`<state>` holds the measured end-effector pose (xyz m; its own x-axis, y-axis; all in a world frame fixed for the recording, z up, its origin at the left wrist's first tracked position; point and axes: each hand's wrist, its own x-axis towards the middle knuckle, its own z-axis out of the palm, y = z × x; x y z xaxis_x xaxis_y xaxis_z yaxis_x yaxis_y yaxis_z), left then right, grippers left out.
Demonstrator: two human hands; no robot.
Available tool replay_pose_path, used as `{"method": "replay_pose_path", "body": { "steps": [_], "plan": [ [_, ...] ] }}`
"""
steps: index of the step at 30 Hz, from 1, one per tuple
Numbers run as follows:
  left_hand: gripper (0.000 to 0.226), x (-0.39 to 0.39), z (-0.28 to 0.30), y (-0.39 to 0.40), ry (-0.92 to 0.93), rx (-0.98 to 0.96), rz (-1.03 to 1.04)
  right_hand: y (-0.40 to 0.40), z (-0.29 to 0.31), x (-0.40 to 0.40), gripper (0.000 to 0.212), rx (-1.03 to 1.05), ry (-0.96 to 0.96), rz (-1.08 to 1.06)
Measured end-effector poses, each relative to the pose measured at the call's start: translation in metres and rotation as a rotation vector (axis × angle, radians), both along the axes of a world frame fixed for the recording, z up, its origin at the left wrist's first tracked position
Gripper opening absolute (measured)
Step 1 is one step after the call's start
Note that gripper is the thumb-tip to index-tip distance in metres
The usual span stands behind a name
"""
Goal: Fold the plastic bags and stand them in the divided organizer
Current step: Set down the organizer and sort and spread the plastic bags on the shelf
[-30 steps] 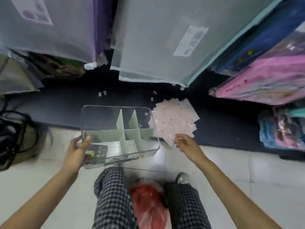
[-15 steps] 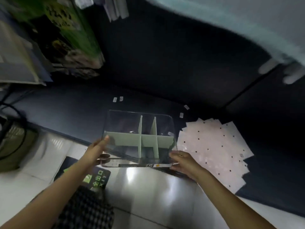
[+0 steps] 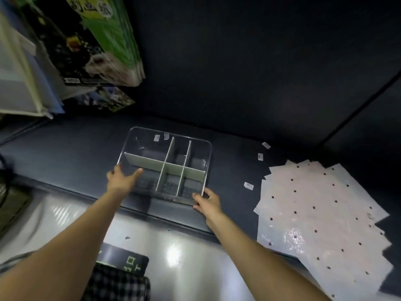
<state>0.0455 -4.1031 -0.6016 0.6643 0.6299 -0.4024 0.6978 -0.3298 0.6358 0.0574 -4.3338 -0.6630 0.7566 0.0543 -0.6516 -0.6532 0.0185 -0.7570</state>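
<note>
No bags are standing in the clear divided organizer (image 3: 167, 164), gripped by left hand (image 3: 121, 180) and right hand (image 3: 207, 202); dotted plastic bags (image 3: 321, 216) are lying unfolded, right of the right hand.

Both forearms bare, no sleeves, watch or rings visible. Left hand (image 3: 122, 181) and right hand (image 3: 207, 203) ungloved. Black-and-white checked trousers (image 3: 117, 285) at bottom edge; grey fabric scrap at lower left.

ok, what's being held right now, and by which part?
The clear divided organizer, with both hands. The left hand grips its near-left wall, thumb over the rim; the right hand holds its near-right bottom corner.
</note>
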Motion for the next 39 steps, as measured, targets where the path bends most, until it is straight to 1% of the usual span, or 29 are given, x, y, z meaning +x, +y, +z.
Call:
{"method": "replay_pose_path", "body": {
  "steps": [3, 5, 7, 9, 10, 13, 15, 18, 21, 25, 29, 30, 31, 32, 33, 34, 36, 38, 39],
  "plan": [
    [0.072, -0.002, -0.002, -0.003, 0.059, 0.150, -0.204, 0.014, -0.006, 0.003, 0.059, 0.053, -0.015, 0.030],
    [0.067, -0.009, -0.001, -0.013, 0.090, 0.284, -0.440, 0.023, -0.004, 0.002, 0.055, -0.003, -0.042, 0.069],
    [0.063, -0.019, 0.001, -0.027, 0.071, 0.377, -0.690, 0.024, 0.005, -0.002, 0.049, -0.086, -0.078, 0.147],
    [0.060, -0.028, 0.002, -0.043, 0.060, 0.467, -0.888, 0.008, 0.017, -0.010, 0.048, -0.207, -0.152, 0.284],
    [0.060, -0.032, 0.002, -0.051, 0.065, 0.504, -0.952, -0.005, 0.024, -0.014, 0.051, -0.292, -0.200, 0.359],
    [0.060, -0.039, 0.002, -0.070, 0.092, 0.590, -1.066, -0.064, 0.035, -0.028, 0.055, -0.579, -0.296, 0.497],
    [0.060, -0.040, 0.001, -0.081, 0.086, 0.618, -1.098, -0.110, 0.040, -0.040, 0.055, -0.744, -0.344, 0.497],
    [0.058, -0.035, -0.001, -0.103, 0.021, 0.620, -1.114, -0.180, 0.041, -0.058, 0.054, -0.982, -0.376, 0.494],
    [0.054, -0.031, -0.004, -0.136, -0.040, 0.616, -1.161, -0.227, 0.028, -0.070, 0.060, -1.207, -0.405, 0.671],
    [0.049, -0.034, -0.023, -0.192, -0.082, 0.544, -1.201, -0.239, 0.006, -0.062, 0.062, -1.281, -0.463, 0.802],
    [0.054, -0.037, -0.057, -0.237, -0.043, 0.537, -1.199, -0.241, -0.014, -0.041, 0.064, -1.353, -0.594, 0.893],
    [0.059, -0.037, -0.064, -0.246, -0.038, 0.551, -1.180, -0.242, -0.018, -0.037, 0.065, -1.351, -0.636, 0.923],
    [0.072, -0.037, -0.071, -0.254, -0.046, 0.551, -1.148, -0.244, -0.022, -0.033, 0.066, -1.346, -0.676, 0.957],
    [0.092, -0.037, -0.079, -0.261, -0.052, 0.548, -1.125, -0.247, -0.027, -0.031, 0.066, -1.343, -0.709, 0.991],
    [0.107, -0.037, -0.086, -0.265, -0.037, 0.552, -1.106, -0.252, -0.031, -0.029, 0.064, -1.346, -0.736, 1.013],
    [0.111, -0.038, -0.091, -0.268, -0.034, 0.562, -1.077, -0.259, -0.033, -0.027, 0.060, -1.361, -0.755, 1.019],
    [0.098, -0.040, -0.094, -0.270, -0.065, 0.572, -1.061, -0.282, -0.033, -0.020, 0.054, -1.412, -0.755, 0.982],
    [0.081, -0.043, -0.095, -0.272, -0.070, 0.571, -1.066, -0.315, -0.035, -0.011, 0.053, -1.410, -0.694, 0.949],
    [0.076, -0.044, -0.096, -0.272, -0.055, 0.573, -1.062, -0.333, -0.035, -0.007, 0.054, -1.406, -0.660, 0.947]
  ]
}}
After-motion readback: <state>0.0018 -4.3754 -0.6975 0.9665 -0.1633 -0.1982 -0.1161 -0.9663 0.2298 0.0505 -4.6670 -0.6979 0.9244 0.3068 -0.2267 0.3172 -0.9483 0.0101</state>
